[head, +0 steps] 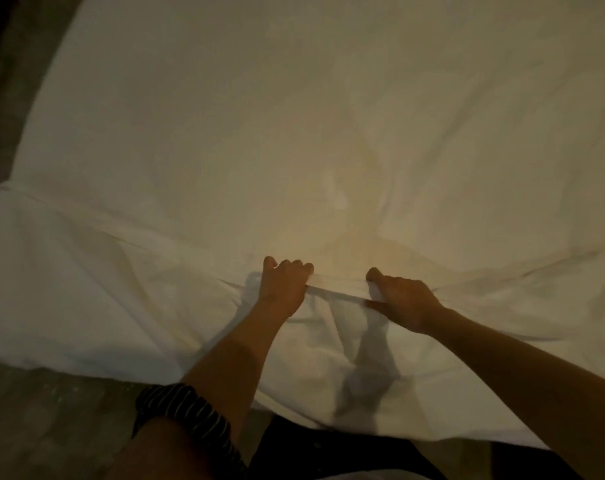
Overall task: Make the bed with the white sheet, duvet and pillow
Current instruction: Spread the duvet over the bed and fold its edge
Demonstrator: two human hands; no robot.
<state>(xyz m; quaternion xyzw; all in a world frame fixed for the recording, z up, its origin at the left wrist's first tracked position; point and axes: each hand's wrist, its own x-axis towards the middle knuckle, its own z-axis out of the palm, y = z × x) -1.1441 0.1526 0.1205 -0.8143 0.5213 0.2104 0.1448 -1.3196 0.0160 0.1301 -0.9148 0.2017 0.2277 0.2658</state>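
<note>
A striped cuff (186,410) hung just short of the white sheet (225,150) — on its near fold the left hand (283,285) and right hand (405,299) gripped, fingers curled round cloth, likely to draw it taut.

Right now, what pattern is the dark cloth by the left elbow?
Dark cloth: thin white stripes; head view.

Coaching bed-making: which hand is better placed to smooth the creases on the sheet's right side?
Likely the right hand: it grips the white sheet nearest those creases; the left hand grips farther away.
</note>
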